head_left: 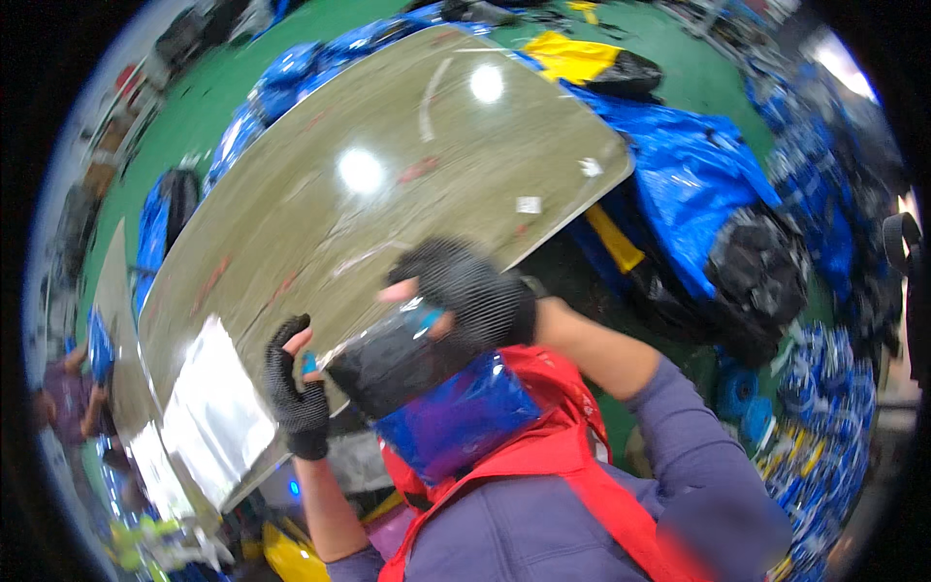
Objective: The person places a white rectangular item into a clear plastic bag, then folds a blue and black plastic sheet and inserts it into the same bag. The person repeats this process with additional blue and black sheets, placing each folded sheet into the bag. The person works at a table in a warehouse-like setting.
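Note:
A flat package (456, 412), black above and blue below, in glossy clear plastic, hangs in front of my chest. My right hand (470, 296), in a black fingerless glove, grips its top edge, though motion smears the fingers. My left hand (299, 393) wears a matching glove and is beside the package's left corner. Its thumb and forefinger are apart, and I see nothing held between them. Small light-blue patches show at the thumbs of both hands; what they are I cannot make out. Just beyond my hands spreads a worn olive-coloured table (291, 233).
White sheets or bags (218, 388) lie on the table's left end. Blue plastic bags (679, 184) and a black bag (756, 257) sit on the right. A yellow and black bag (582, 60) lies beyond. Blue-white bundles (815, 417) are piled lower right. Another person (73, 393) is far left.

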Available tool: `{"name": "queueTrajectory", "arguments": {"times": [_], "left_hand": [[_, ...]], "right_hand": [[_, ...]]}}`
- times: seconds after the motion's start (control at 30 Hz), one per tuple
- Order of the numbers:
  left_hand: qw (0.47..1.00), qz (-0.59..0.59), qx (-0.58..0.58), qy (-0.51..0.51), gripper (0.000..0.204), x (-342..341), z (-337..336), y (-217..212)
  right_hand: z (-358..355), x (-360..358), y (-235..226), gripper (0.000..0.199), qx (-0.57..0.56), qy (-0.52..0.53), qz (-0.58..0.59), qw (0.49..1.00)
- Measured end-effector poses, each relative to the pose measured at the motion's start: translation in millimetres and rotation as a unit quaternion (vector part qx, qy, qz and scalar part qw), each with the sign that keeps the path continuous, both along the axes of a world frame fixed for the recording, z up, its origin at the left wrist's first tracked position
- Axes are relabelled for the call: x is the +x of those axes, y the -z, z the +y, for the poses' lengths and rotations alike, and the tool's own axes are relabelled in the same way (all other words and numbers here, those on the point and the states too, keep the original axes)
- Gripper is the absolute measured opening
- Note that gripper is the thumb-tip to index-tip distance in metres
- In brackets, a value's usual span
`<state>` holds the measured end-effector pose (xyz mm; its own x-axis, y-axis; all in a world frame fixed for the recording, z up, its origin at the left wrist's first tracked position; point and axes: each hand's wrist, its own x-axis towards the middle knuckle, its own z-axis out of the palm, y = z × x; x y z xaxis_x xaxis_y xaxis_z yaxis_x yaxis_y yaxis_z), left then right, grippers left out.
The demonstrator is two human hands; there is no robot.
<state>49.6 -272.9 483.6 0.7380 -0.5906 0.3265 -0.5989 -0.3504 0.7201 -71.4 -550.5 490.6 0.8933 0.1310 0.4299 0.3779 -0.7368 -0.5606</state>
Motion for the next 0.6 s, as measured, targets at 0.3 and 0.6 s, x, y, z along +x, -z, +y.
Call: {"name": "queueTrajectory", "arguments": {"times": [0.3,0.6], "left_hand": [[0.837,0.536,-0.073,0.081,0.079,-33,23,88],[0.842,0.446,-0.296,0.061,0.049,138,-89,6]], "right_hand": [[-189,-135,125,0.052,-0.199,0.611,-0.094,0.760],[-241,-144,20,0.028,-0.009,0.549,-0.162,0.820]]}}
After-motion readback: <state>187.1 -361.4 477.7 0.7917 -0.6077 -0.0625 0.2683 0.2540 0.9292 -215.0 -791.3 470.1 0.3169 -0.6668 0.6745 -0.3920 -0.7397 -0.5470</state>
